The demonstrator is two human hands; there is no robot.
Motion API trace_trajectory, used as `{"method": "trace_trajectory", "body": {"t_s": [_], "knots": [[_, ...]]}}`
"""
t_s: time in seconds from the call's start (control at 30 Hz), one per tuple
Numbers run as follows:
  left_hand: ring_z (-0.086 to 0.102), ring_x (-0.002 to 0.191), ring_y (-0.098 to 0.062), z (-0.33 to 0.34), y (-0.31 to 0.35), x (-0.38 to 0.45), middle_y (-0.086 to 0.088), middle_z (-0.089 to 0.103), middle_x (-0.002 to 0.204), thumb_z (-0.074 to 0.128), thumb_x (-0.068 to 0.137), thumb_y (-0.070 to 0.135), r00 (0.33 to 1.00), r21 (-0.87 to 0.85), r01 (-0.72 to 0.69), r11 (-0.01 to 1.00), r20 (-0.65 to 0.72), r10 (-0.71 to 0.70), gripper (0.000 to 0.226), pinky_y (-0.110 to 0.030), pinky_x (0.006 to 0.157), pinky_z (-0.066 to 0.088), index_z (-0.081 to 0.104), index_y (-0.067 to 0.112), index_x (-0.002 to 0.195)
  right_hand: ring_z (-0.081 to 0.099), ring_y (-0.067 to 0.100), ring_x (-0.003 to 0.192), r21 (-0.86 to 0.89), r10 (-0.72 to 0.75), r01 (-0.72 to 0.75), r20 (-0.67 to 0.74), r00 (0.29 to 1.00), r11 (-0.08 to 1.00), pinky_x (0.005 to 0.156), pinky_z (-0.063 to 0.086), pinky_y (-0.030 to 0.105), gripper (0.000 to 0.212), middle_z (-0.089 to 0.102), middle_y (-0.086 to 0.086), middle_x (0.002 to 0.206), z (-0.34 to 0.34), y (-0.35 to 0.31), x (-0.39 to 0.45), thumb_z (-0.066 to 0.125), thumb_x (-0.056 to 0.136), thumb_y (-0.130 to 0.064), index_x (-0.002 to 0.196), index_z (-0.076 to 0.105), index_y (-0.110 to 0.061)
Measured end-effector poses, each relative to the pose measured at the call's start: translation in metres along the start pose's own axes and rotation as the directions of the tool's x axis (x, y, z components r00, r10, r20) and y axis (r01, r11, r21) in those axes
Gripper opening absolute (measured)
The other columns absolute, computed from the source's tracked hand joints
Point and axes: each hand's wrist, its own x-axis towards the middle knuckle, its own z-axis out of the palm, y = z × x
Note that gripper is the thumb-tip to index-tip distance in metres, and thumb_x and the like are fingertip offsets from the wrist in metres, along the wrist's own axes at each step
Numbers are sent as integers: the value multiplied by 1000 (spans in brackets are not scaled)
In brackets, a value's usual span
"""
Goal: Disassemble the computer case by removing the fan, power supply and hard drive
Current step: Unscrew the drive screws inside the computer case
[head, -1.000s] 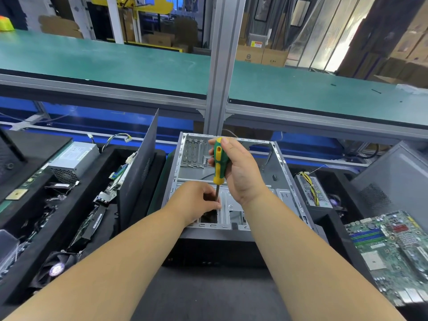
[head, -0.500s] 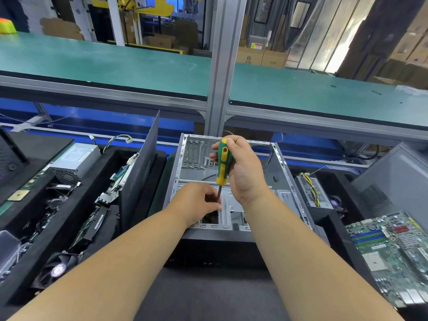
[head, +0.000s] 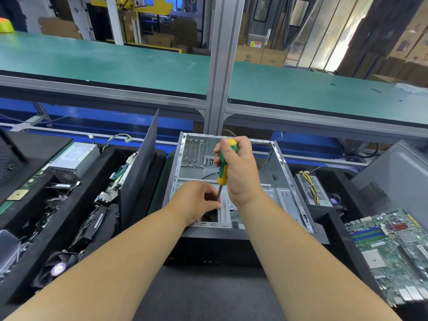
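Screwdriver [head: 224,163] upright over the case [head: 281,181], handle clenched in the right hand [head: 239,172]; left hand [head: 196,202] pinches its shaft just above the case floor

The computer case [head: 273,181] lies open-side up on the surface [head: 203,295], directly beneath both hands. The right hand [head: 240,172] grips the screwdriver [head: 224,167] upright above the case floor; the fingers [head: 212,196] of the left hand [head: 196,202] meet its shaft from the left, just below the handle. Left of the fingers, a side panel [head: 139,172] stands on edge; farther left lie a power supply [head: 74,158] and, nearer the viewer, a fan [head: 58,267]. Right of the fingers, beyond the case wall, lies a second power supply [head: 312,188]; a motherboard [head: 393,251] lies nearer and farther right. A shelf [head: 115,63] runs behind.
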Motion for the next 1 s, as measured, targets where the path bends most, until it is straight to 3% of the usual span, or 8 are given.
{"method": "trace_trajectory", "body": {"t_s": [0.07,0.23,0.47,0.67,0.77,0.87,0.93,1.0], "knots": [[66,74,-9,0,0,0,13,69,78,78,77,38,1000,5,1,1000,1,-1,8,-38,67,60,70,37,76,59,10,73,-8,0,0,5,1000,1000,71,52,22,10,65,-8,84,0,-2,0,54,99,-28,94,55,-19],[66,74,-9,0,0,-1,12,68,78,79,77,37,1000,-13,17,1000,-4,-17,10,-38,69,60,69,36,76,61,8,75,-63,41,-40,1,999,997,71,51,20,20,65,-15,82,2,-9,1,47,103,-27,91,63,-24],[63,78,-4,0,0,-1,13,69,80,79,76,37,1000,-8,20,1000,-17,-20,10,-33,77,57,71,34,81,56,12,72,-32,29,-28,31,999,999,71,49,25,22,58,0,87,3,-13,0,39,106,-18,105,60,-22],[62,76,1,0,0,-2,16,68,77,80,76,37,999,-22,17,1000,-29,-17,12,-24,74,54,72,33,83,60,14,80,-65,10,-11,-16,1000,998,79,52,31,29,64,0,83,0,-16,2,40,103,-17,91,65,-26],[62,76,1,1,0,-1,16,68,77,80,76,37,999,-15,29,999,-27,-30,12,-21,71,52,72,33,84,59,11,75,-82,3,-5,-19,1000,997,75,52,29,31,63,-3,78,2,-17,2,39,97,-21,82,64,-31],[62,75,0,0,0,-1,15,68,77,80,76,37,999,-15,36,999,-22,-37,12,-23,71,53,72,33,84,57,7,70,-108,26,-27,-17,1000,994,68,50,24,19,60,-6,76,4,-17,1,46,88,-33,77,61,-35],[63,75,-1,0,1,-1,15,69,77,80,76,37,999,-20,33,999,-19,-33,11,-26,72,55,71,34,82,57,10,74,-166,22,-29,-43,999,986,72,52,30,9,60,-3,82,3,-13,0,59,84,-45,84,58,-37],[63,75,-2,0,1,-1,14,69,77,80,76,38,999,-11,33,999,-12,-34,10,-28,74,56,71,34,81,59,12,75,-188,19,-32,-69,997,982,76,53,35,18,62,0,85,1,-9,0,64,81,-51,88,55,-37]]}}
